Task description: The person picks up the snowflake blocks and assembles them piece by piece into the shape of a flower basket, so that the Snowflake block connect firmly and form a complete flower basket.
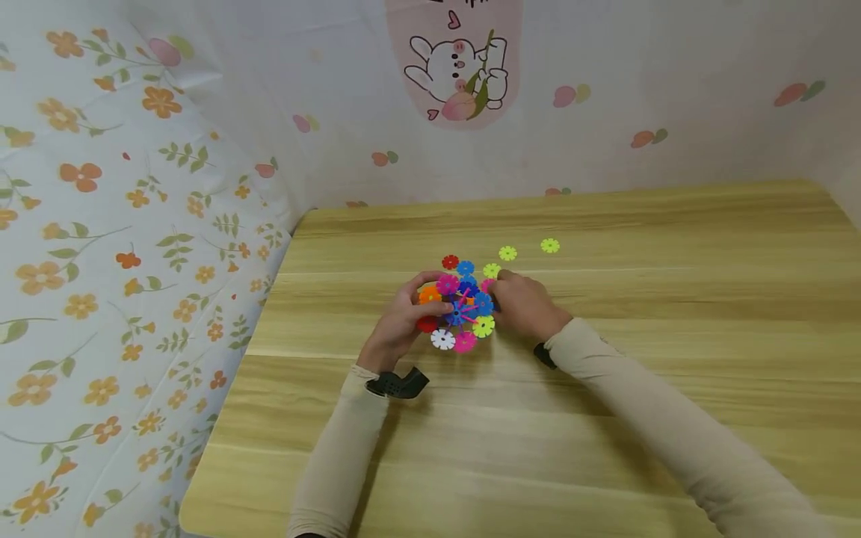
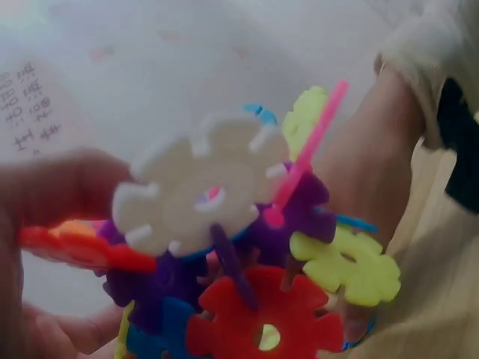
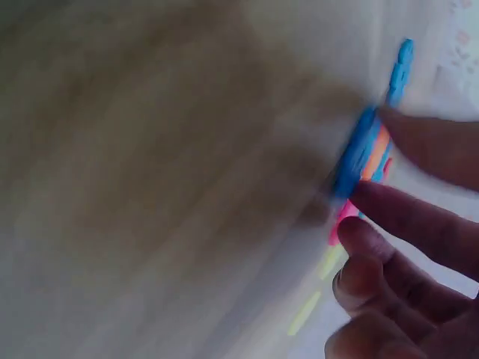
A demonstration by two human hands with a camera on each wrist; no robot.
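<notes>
A cluster of flower-shaped plastic snowflake discs [image 1: 456, 314], joined at angles, is gripped by my left hand [image 1: 395, 323], its thumb across the near side. In the left wrist view a white disc [image 2: 198, 187] faces the camera, above a red disc [image 2: 262, 314]. A yellow disc [image 2: 348, 265] sticks out at the cluster's right. My right hand [image 1: 528, 305] is low beside the cluster's right side. In the right wrist view its thumb and index fingertip pinch a blue disc [image 3: 353, 157], seen edge-on, while the other fingers curl below. Several discs are hidden behind the cluster.
On the wooden table [image 1: 673, 336], loose yellow discs [image 1: 507, 253] lie beyond my right hand. A loose red disc [image 1: 450, 262] and a light blue disc [image 1: 466, 267] lie behind the cluster. Patterned cloth [image 1: 605, 90] hangs along the back and left.
</notes>
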